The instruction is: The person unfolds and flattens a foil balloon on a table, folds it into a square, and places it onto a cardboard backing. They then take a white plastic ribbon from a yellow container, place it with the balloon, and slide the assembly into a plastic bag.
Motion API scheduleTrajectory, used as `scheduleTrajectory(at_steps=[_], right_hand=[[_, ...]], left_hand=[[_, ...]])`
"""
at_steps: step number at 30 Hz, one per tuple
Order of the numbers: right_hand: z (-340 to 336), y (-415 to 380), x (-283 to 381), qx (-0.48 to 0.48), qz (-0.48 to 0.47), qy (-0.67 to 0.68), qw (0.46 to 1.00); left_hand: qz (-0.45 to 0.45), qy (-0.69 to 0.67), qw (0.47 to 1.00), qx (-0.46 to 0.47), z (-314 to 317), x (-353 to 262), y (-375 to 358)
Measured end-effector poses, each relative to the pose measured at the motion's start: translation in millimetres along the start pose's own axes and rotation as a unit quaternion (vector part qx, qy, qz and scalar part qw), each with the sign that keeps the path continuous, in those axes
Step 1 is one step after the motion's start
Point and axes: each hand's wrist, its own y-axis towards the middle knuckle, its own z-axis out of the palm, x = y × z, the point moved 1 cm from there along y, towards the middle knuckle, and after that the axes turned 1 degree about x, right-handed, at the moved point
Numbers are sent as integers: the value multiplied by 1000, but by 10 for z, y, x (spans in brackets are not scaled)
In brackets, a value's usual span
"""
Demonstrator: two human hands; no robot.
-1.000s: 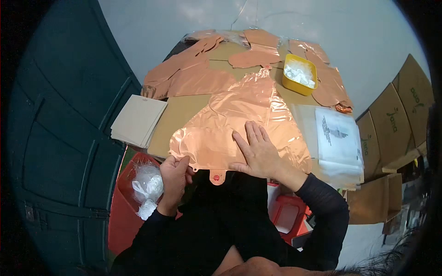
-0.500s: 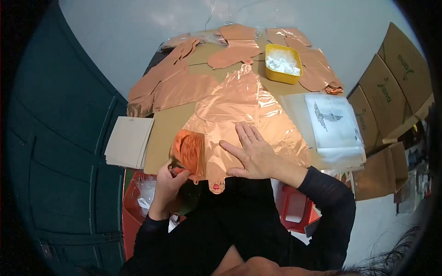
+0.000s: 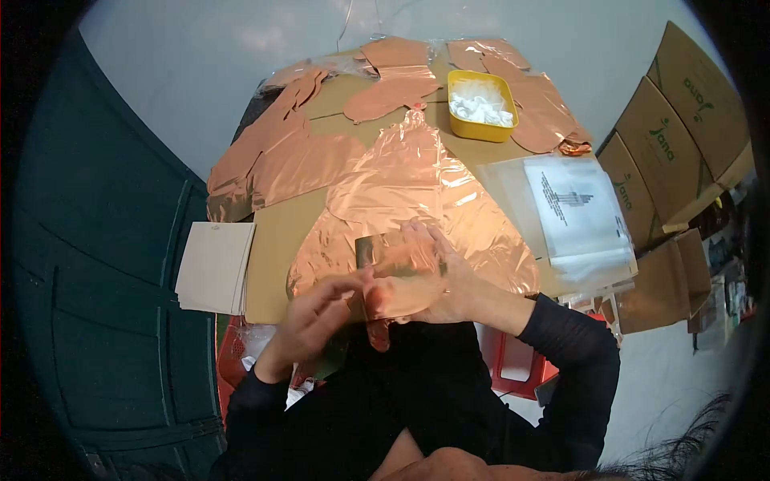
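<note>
A large flat rose-gold foil balloon (image 3: 385, 192) lies on the cardboard-topped table, its narrow end pointing away from me. Over its near end, a shiny folded foil flap (image 3: 401, 276) stands slightly raised, blurred by motion, with a small tab hanging at the table edge. My right hand (image 3: 455, 290) grips this flap from the right, fingers behind it and partly hidden. At the flap's left edge, my left hand (image 3: 317, 321) has its fingers apart and loosely bent, the fingertips right at the foil.
More flat foil balloons (image 3: 277, 136) lie at the left and back. A yellow tub (image 3: 481, 132) holds white pieces. Printed clear plastic bags (image 3: 577, 208) sit at the right, a stack of beige cards (image 3: 215, 264) at the left. Cardboard boxes (image 3: 662, 144) stand beside the table.
The orange-looking bunched foil at the left has been folded over to the right. My right hand has gone from lying flat to gripping the flap; my left hand has let go of the foil's edge.
</note>
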Motion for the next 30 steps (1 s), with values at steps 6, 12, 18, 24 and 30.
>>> scheduleTrajectory(at_steps=[6,12,18,24,30], right_hand=[[-6,43,10,32,-18,-25,999],[38,26,-20,58,-19,1,998],[48,-16,-1,38,25,-38,998],[73,-50,-33,47,18,-38,998],[69,-57,-40,15,9,-15,1000]], left_hand=[[144,327,933,-31,-139,315,146],[160,315,936,-2,-49,204,253],[183,349,918,54,-106,267,291],[194,333,921,53,-141,343,271],[200,358,909,78,-107,366,290]])
